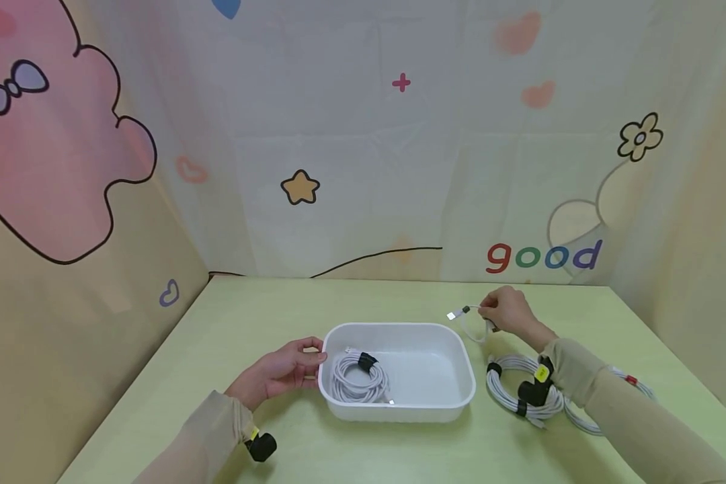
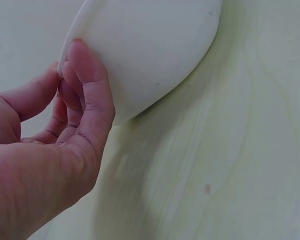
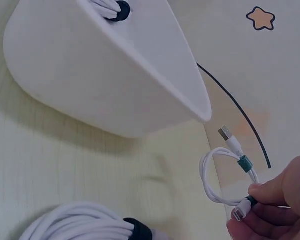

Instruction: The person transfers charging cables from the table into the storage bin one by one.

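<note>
Right of centre in the head view, a short white cable [image 1: 473, 338] hangs from the right hand [image 1: 509, 310], just beyond the upper right corner of a white tray [image 1: 399, 414]. Thumb and fingers pinch it at one side of its small loop, by a stubby connector [image 3: 243, 210]; the metal USB plug [image 3: 231, 140] juts free, left of the fingertips. Near the middle of the frame, the left hand [image 1: 286, 368] pinches the tray's left rim, thumb on one side, fingers against the outer wall.

From where I stand, the tray looks smooth and glossy, an oblong with rounded corners. A white coil [image 1: 358, 386] lies in its left part, its thick loops bundled by a black strap [image 1: 367, 363]. Right of the tray, a larger coil [image 1: 496, 388] sits on the pale, faintly grained table [image 1: 127, 430], beside a thinner coil [image 1: 585, 425] with a red tie [image 1: 631, 380], half covered by the right sleeve [image 1: 611, 396].

Both forearms enter from the lower corners in loose beige cloth. The right one slants up and left, hand raised over the table; the left one slants up and right.
</note>
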`<action>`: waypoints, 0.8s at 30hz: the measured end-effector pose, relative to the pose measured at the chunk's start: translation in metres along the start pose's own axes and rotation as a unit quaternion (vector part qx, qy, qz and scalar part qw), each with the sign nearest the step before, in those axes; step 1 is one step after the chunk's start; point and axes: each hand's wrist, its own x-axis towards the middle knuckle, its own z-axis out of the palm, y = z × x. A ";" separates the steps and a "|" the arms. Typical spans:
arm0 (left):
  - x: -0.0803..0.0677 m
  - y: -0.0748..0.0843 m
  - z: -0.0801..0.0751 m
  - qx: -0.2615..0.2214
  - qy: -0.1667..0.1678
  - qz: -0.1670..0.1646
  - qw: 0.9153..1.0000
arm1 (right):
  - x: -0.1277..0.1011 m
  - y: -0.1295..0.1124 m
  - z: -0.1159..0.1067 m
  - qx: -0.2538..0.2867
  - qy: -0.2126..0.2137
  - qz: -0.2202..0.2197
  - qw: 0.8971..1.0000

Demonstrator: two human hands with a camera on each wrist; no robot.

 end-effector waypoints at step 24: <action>-0.001 0.001 0.001 0.002 -0.005 0.000 1.000 | 0.007 -0.082 0.013 0.074 -0.074 0.016 0.994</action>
